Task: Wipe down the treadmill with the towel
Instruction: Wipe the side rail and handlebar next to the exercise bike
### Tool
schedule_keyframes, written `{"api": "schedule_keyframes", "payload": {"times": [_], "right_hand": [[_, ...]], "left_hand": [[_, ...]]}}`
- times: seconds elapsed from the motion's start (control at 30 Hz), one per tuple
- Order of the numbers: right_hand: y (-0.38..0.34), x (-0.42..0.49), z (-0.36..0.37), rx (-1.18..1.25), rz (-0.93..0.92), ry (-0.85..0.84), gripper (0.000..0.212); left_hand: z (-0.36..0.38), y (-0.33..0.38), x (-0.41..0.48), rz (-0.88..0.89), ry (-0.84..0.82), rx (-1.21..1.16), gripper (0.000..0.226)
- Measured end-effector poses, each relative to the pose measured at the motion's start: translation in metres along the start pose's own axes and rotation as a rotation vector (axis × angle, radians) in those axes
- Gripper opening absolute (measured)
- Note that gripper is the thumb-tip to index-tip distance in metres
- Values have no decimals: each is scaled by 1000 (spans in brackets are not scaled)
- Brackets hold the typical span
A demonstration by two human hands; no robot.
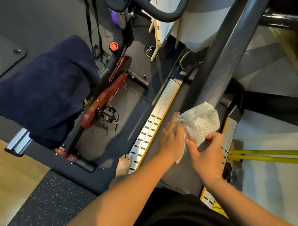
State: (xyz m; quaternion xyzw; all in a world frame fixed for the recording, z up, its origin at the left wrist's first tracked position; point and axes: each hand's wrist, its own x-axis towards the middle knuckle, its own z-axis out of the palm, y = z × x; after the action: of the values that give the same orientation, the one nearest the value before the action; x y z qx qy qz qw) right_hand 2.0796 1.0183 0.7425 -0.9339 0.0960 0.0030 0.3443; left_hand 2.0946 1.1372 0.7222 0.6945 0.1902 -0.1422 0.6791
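- Nearest to me, my black shorts (pixel 173 218) fill the bottom edge, with both forearms reaching out over the treadmill (pixel 183 100).
- My right hand (pixel 208 154) pinches the lower edge of the towel (pixel 201 122) between thumb and curled fingers.
- My left hand (pixel 170 140) holds the towel's left side, its fingertips tucked into the cloth, and a loose corner hangs below the wrist.
- The towel is pale grey and bunched, held up between both hands, with its top pressed against the lower end of the grey handrail (pixel 229 50).
- Under my hands runs the dark belt, edged on the left by a yellow strip and the silver slotted side rail (pixel 146 131).
- A bare foot (pixel 124 163) stands on the dark floor with its toes touching that side rail.
- To the right, beyond the treadmill's far edge, a yellow tube frame (pixel 276 157) curves over a pale floor.
- Left of the treadmill stands an exercise bike (pixel 105 100) with a red-brown body and a strapped pedal.
- A dark blue cloth (pixel 42 86) is draped over the bike's near end.
- Farther left lie a speckled rubber mat (pixel 44 205) and a strip of wooden floor (pixel 3 163).
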Motion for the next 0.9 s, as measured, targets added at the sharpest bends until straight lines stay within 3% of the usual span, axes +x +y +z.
{"api": "schedule_keyframes", "payload": {"times": [0.3,0.43,0.57,0.7,0.83,0.9], "right_hand": [[-22,27,-31,-28,-251,2,37],[-30,54,-45,-57,-164,4,32],[-27,36,-42,-17,-167,-12,22],[-26,38,-40,39,-152,12,13],[-35,77,-43,41,-92,45,25],[-39,81,-43,28,-68,26,29]], "left_hand": [[0,53,30,228,-12,277,31],[9,60,40,302,95,445,40],[13,62,3,506,-50,443,62],[18,59,21,458,-93,551,62],[20,73,62,395,-115,509,58],[20,72,65,422,-36,643,59]]}}
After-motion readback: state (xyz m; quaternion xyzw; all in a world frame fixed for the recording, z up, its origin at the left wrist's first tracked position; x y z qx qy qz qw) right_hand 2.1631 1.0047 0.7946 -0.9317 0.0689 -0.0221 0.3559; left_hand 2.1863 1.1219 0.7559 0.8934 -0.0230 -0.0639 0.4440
